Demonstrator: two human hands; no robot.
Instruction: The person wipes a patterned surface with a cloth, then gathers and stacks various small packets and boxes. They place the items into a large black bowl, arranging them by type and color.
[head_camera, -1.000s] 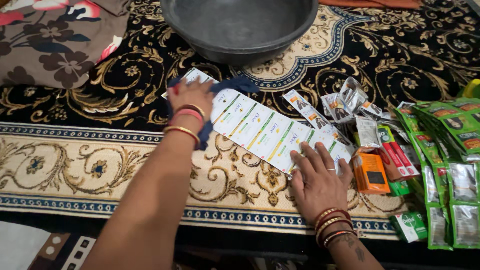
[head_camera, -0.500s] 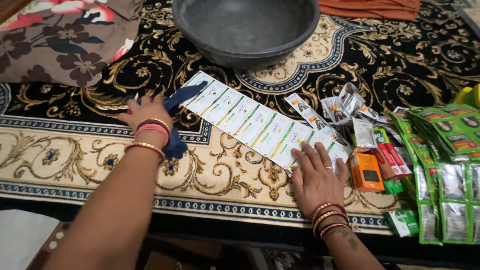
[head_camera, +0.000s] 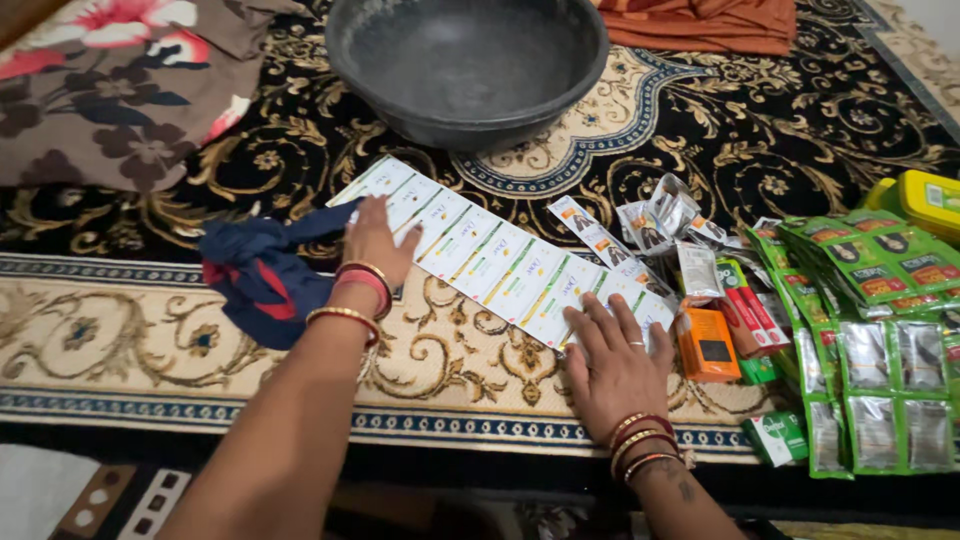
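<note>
While the long strip of white sachets (head_camera: 490, 262) lies slantwise across the patterned carpet (head_camera: 150, 330), we see both hands pressed flat upon it, one at each end. The left hand (head_camera: 377, 240) rests with fingers spread on the upper-left end of the strip, palm down, gripping nothing; bangles ring its wrist. The right hand (head_camera: 612, 358) lies open and flat on the lower-right end, fingers splayed over the last sachets, a ring on one finger and bangles at the wrist. Between the two hands the strip runs bare and unfolded, its white packets edged with green and yellow bands.

Just left of the left hand, touching the forearm's side, we find a crumpled dark blue cloth (head_camera: 262, 270) with red showing in its folds. It lies on the carpet beside the strip's upper end, and no hand holds it.

Beyond the strip stands a grey metal basin (head_camera: 467, 60), well apart from both hands. Right of the right hand we note an orange box (head_camera: 705, 346) just beside the fingers, then red and green packets (head_camera: 755, 310), and farther right a spread of green sachet strips (head_camera: 870, 330). Small silver sachets (head_camera: 665, 215) lie loose above these. A floral fabric (head_camera: 110, 80) fills the upper-left corner, and folded orange cloth (head_camera: 715, 22) sits at the top.
</note>
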